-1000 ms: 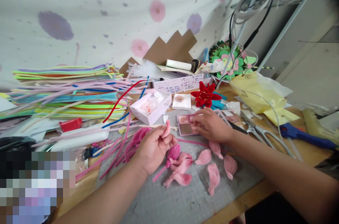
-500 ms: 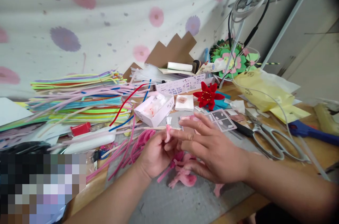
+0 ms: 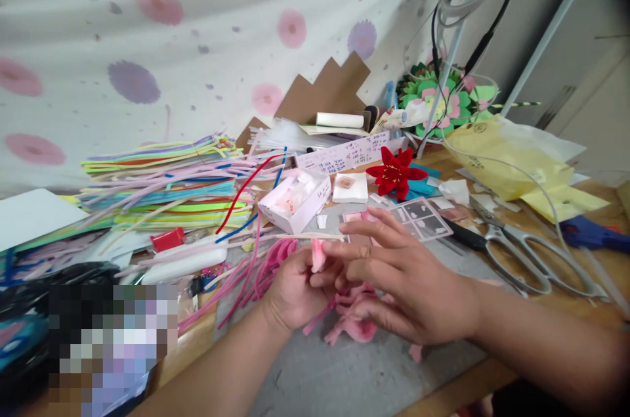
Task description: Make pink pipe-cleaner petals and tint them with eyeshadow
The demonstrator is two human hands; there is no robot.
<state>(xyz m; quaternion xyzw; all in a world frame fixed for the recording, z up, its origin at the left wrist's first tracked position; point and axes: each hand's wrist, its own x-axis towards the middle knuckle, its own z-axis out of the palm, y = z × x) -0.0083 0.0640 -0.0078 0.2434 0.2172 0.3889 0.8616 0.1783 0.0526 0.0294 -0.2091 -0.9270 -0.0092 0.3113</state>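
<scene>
Between its thumb and fingers, my left hand (image 3: pixel 295 289) pinches a small pink fuzzy chenille-stem piece (image 3: pixel 317 255), its pale upper end sticking up. My right hand (image 3: pixel 408 282) is stretched over from the right with fingers apart. Its index fingertip touches the side of the pink piece, and its thumb stays lower, away from it. Under the hands, a bent pink chenille shape (image 3: pixel 361 330) lies on the grey cutting mat (image 3: pixel 305 377), partly hidden. Curled darker pink chenille stems (image 3: pixel 273 266) lie left of my left hand.
Bundles of coloured chenille stems (image 3: pixel 162 174) are piled at the left. Behind the hands sit a small white box (image 3: pixel 295 203) and a red chenille flower (image 3: pixel 396 173). Grey-handled scissors (image 3: pixel 516 253) and a yellow plastic bag (image 3: pixel 512 154) lie at the right.
The view has shifted slightly, so the scene sits further right. The pink piece has turned a little and shows a broader side. Both hands keep nearly the same pose.
</scene>
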